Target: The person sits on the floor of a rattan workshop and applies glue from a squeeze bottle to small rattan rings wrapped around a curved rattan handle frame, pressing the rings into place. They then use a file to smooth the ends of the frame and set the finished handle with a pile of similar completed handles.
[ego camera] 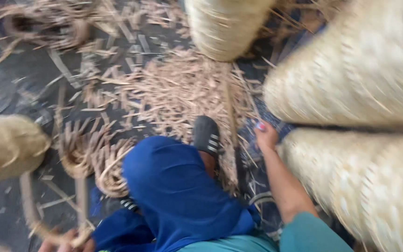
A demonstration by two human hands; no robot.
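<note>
Head view is showing the left hand (66, 240) closing on a light, springy cane strip (29, 205), best gripped near its end, while the right hand (266, 135) is reaching low beside a woven basket (364, 182), its grip hidden.

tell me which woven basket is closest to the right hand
The lower right basket: the right hand rests beside its near end. The upper right basket, top basket and left basket lie farther off.

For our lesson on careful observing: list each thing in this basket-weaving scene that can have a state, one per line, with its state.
Right hand: reaching down beside the woven baskets, grip unclear.
Left hand: at the frame's bottom edge, touching a curved cane strip.
Woven baskets: lying on their sides.
Dark sandal: worn on the foot.
Cane scraps: scattered over the floor.
</note>
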